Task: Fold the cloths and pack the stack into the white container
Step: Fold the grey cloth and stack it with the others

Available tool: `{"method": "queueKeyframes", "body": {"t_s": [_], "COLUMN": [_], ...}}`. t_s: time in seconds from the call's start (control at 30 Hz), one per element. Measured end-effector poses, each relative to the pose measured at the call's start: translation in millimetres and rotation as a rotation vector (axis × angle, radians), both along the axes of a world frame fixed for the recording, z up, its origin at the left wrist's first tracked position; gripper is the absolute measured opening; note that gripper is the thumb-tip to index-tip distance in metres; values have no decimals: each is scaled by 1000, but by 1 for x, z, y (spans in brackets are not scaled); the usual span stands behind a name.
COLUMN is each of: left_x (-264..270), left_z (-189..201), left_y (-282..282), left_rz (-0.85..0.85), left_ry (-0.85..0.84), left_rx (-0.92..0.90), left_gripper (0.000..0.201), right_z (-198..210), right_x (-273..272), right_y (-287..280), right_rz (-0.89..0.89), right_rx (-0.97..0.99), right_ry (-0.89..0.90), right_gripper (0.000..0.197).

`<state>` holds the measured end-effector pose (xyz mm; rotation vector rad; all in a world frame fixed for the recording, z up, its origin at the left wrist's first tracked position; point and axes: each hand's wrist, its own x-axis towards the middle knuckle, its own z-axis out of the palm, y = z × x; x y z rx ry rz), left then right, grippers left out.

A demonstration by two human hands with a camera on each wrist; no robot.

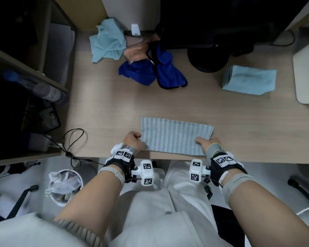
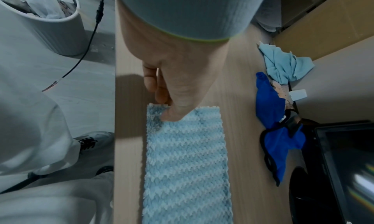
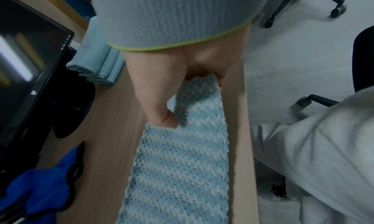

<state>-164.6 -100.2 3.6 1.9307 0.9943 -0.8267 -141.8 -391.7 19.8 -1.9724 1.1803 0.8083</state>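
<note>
A blue-and-white zigzag cloth (image 1: 175,135) lies folded into a long strip near the desk's front edge. My left hand (image 1: 133,141) pinches its left end, thumb on top (image 2: 172,114). My right hand (image 1: 206,142) grips the right end, thumb pressed on the cloth (image 3: 168,120) and fingers curled under its near corner. A stack of folded light-blue cloths (image 1: 249,80) sits at the right, beside the white container (image 1: 303,73) at the desk's right edge. Unfolded cloths lie at the back: light blue (image 1: 107,43), pink (image 1: 136,50), dark blue (image 1: 150,72).
A monitor stand (image 1: 209,57) and dark screen stand at the back. Shelving with a mesh holder (image 1: 41,116) borders the left. A white bin (image 1: 64,186) and cables sit on the floor below the desk edge. An office chair base (image 3: 303,3) is to the right.
</note>
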Motion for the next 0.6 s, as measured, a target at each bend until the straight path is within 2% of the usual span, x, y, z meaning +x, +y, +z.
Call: {"method": "queueKeyframes", "body": {"t_s": [0.13, 0.23, 0.3, 0.4, 0.5, 0.6], "left_x": [4, 8, 6, 3, 1, 1], "left_z": [3, 6, 9, 13, 16, 20], "left_y": [1, 2, 2, -1, 2, 8], "left_rz": [145, 190, 238, 268, 286, 342], "left_ry": [-98, -145, -151, -139, -132, -137], "left_rx": [-5, -59, -139, -287, -402, -513], "left_gripper": [37, 33, 31, 37, 44, 36], "right_z": [19, 33, 39, 42, 37, 26], "right_x": [6, 12, 15, 21, 28, 31], "right_y": [8, 18, 31, 57, 93, 125], "right_rz": [-34, 43, 103, 206, 354, 426], "right_rx": [-7, 13, 84, 196, 228, 232], "right_ry": [-130, -247, -286, -251, -188, -167], "right_gripper": [54, 38, 36, 37, 34, 31]}}
